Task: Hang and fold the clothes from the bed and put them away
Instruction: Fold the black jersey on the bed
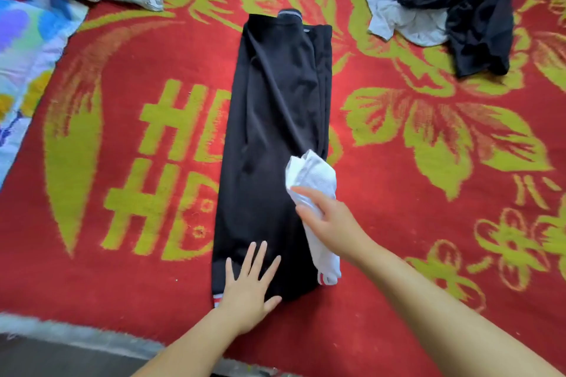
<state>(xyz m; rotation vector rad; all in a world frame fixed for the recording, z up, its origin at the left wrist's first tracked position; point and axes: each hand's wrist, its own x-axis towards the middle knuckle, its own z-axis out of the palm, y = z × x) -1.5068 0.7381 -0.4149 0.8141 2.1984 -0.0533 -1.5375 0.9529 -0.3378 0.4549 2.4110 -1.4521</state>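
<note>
Left hand (249, 288) flattens black garment (275, 138); crumpled clothes (453, 6) beyond.

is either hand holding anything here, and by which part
The right hand grips the white sleeve of the black garment around its middle. The left hand holds nothing, pressing flat on the hem.

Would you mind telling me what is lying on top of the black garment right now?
On the black garment the left hand presses flat near its lower hem, and the right hand grips a white sleeve along its right edge. How the sleeve joins is covered.
</note>
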